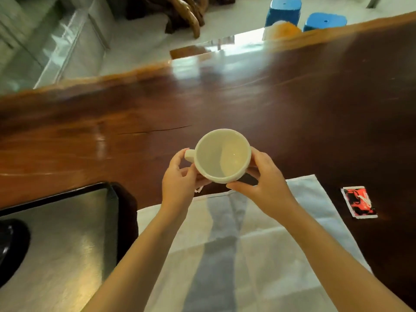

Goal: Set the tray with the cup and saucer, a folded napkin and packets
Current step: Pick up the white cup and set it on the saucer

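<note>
Both hands hold a white cup [221, 155] above the wooden table, empty, its handle pointing left. My left hand [179, 181] curls round the handle side. My right hand [265, 185] grips the cup's right wall and lower rim. Under my forearms a white napkin [281, 244] with a grey stripe lies spread flat. A dark metal tray [67, 233] sits at the lower left, with a black saucer [11, 246] partly in view at its left edge. A red and black packet [359, 202] lies to the right of the napkin. A scrap of another packet [199, 189] peeks out below my left hand.
The long polished wooden table [225, 97] stretches far to the left and right. Beyond its far edge are two blue stools [283, 10], an orange and white object [281, 29] and a light floor.
</note>
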Demonstrator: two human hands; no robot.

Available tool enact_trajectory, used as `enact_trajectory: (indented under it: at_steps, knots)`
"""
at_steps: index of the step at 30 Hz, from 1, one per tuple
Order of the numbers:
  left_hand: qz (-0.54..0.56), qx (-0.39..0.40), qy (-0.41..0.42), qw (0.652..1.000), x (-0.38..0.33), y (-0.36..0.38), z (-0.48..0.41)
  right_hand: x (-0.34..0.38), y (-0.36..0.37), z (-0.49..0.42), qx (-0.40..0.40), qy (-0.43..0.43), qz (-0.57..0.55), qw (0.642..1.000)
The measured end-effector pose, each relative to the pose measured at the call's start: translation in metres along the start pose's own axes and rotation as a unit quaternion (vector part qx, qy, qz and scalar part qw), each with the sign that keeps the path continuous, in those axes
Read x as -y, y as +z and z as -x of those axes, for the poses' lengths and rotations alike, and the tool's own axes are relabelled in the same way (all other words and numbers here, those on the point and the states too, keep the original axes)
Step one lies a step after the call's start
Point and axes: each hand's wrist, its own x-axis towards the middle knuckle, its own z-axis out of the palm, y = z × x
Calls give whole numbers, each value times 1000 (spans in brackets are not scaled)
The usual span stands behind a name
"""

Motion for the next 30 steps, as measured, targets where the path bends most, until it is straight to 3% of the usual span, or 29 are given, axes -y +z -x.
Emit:
enact_trajectory:
  at_steps: [10,18,22,30]
  knots:
    - [103,-192,-1,976,3,-173,16,76,161,0,123,-54,-12,991]
    - [110,-323,-2,940,29,-315,35,125,297,13,232,-77,14,970]
    - [93,-340,-22,935,42,-373,42,135,359,19,270,-76,18,960]
    - [23,-288,-64,955,72,-448,43,141,436,31,310,-49,22,949]
